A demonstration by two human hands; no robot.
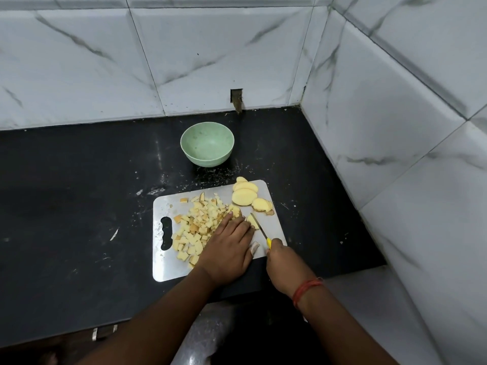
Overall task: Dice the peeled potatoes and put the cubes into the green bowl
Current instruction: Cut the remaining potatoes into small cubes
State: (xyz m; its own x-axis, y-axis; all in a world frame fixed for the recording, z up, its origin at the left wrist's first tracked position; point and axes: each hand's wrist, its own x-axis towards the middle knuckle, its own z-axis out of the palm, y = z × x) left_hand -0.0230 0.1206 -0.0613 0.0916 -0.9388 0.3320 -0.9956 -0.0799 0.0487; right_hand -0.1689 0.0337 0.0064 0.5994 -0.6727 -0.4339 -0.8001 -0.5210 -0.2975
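You are mid-cut on the steel cutting board (168, 270), which lies on the black tabletop (66, 206). Your right hand (283, 262) is closed around the yellow handle of the knife (259, 229), with the blade angled away from you and its edge at the potato piece (253, 222). Your left hand (232, 246) lies over that piece with the fingers extended and pressing down, not curled around it; the fingertips sit just beside the blade. For a clean cut, tuck those fingertips back from the edge, keep the piece flat side down, and bring the blade straight through at even spacing so the cubes match those already cut. The pile of cubes (196, 230) covers the left and middle of the board and touches your left hand, so working room is short; consider clearing it before cutting further. Uncut potato slices (245, 194) are stacked at the far right corner of the board, some overhanging its edge, so pull them inward before they slide off. The green bowl (207, 147) stands on the tabletop beyond the board, well apart from your hands, and holds no cubes yet. Nothing lies between board and bowl except scattered scraps on the tabletop. The tiled wall (395, 127) closes in on the right and limits elbow room for the knife arm.
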